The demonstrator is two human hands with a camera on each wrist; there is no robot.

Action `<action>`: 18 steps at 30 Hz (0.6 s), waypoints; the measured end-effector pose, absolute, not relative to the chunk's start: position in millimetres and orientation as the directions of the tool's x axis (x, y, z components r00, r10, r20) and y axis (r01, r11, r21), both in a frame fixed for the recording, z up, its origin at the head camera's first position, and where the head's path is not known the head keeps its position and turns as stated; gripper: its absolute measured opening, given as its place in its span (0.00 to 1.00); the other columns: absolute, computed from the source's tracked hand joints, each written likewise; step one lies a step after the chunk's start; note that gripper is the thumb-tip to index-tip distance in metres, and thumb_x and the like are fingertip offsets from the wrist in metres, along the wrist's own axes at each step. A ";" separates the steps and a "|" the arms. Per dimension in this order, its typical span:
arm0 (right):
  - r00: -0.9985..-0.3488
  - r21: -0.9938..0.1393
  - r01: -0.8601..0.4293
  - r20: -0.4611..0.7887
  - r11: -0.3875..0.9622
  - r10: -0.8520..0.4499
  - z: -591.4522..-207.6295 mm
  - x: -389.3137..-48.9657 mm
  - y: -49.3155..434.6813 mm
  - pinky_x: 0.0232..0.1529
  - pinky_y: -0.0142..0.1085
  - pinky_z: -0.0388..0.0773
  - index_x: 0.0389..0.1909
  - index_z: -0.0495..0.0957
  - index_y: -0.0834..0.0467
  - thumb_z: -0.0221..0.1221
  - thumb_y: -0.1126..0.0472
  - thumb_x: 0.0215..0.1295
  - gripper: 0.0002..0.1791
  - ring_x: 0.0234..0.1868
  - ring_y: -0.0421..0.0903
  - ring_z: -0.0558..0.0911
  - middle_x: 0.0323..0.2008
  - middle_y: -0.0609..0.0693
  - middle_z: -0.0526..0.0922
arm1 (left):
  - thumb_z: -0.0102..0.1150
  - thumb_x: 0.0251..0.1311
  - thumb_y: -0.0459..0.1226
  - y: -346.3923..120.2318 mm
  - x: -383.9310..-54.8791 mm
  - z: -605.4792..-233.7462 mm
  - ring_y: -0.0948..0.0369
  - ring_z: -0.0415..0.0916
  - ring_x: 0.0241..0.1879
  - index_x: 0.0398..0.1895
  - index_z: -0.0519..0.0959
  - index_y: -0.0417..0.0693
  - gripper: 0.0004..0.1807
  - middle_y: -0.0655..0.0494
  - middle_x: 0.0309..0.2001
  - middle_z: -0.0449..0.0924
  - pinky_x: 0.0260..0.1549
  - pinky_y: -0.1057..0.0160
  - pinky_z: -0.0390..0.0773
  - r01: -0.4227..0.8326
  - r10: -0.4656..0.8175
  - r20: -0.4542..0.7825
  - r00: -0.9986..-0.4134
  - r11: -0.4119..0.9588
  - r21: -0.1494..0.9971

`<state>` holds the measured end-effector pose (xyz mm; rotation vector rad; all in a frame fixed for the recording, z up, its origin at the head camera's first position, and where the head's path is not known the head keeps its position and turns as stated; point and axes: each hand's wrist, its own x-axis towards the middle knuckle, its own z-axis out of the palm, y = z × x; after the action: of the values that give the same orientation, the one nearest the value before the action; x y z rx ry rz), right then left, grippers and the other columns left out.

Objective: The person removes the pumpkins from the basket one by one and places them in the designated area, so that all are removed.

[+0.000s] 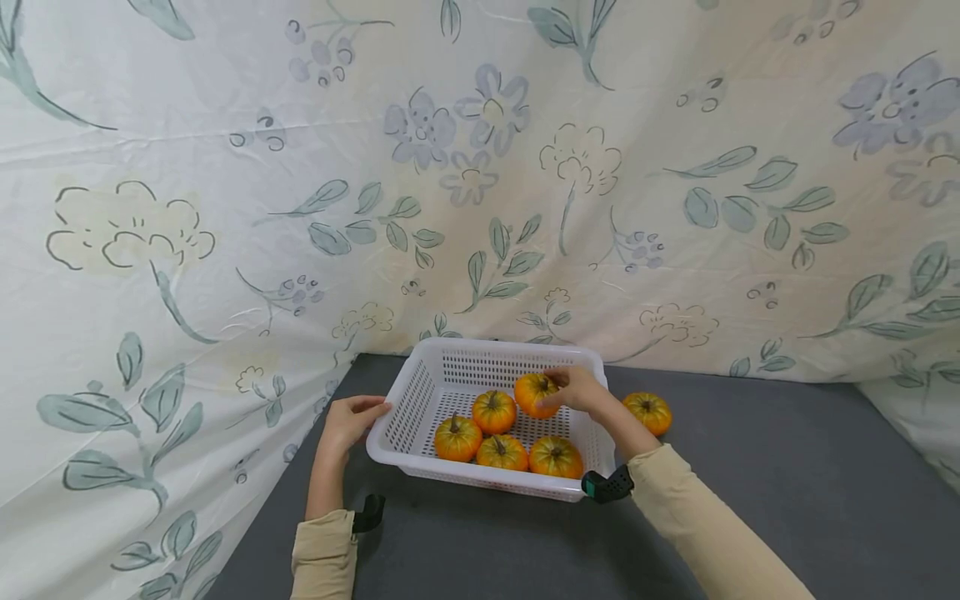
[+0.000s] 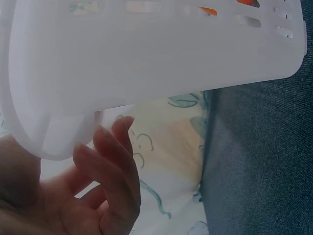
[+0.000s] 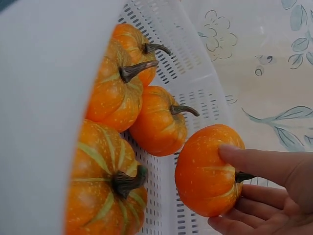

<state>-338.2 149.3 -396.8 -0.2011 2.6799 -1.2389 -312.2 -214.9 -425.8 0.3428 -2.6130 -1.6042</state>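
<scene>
A white plastic basket [image 1: 480,481] with slotted walls holds several small orange pumpkins [image 1: 556,457] with green-yellow streaks and brown stems. My right hand [image 1: 578,391] grips another pumpkin [image 3: 208,169] between thumb and fingers, over the basket's back right part. In the right wrist view the thumb presses one side of it, and its stem points toward the palm. My left hand [image 1: 349,423] pinches the basket's left rim, with curled fingers [image 2: 110,164] beneath the rim in the left wrist view; the thumb is partly hidden there.
Outside the basket, just right of it, one more pumpkin [image 1: 647,414] sits on the dark grey table [image 1: 757,492]. A floral-patterned cloth [image 1: 480,208] hangs behind the table and along its left side. Black bands show at both wrists.
</scene>
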 end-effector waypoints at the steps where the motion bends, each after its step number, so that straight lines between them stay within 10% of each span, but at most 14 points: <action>1: -0.974 -0.769 -0.046 -0.108 0.638 -0.200 -396.3 -338.0 149.6 0.67 0.54 0.65 0.67 0.66 0.69 0.68 0.60 0.57 0.38 0.69 0.64 0.67 0.67 0.68 0.69 | 0.63 0.61 0.42 -215.0 -312.2 -425.8 0.60 0.81 0.35 0.54 0.79 0.37 0.22 0.38 0.49 0.82 0.34 0.58 0.81 -0.160 -0.217 -0.069 -0.974 0.436 0.886; 18: -0.969 -0.820 -0.069 -0.080 0.569 -0.234 -382.5 -332.3 158.7 0.69 0.55 0.62 0.69 0.62 0.69 0.67 0.60 0.59 0.40 0.72 0.65 0.62 0.70 0.69 0.63 | 0.62 0.62 0.42 -214.6 -312.0 -426.0 0.54 0.81 0.40 0.55 0.78 0.36 0.22 0.36 0.51 0.80 0.34 0.59 0.81 -0.162 -0.214 -0.070 -0.974 0.452 0.877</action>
<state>-332.3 158.7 -382.5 -0.2560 2.6195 -1.3569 -312.0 -214.6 -426.0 0.3407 -2.6337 -1.5814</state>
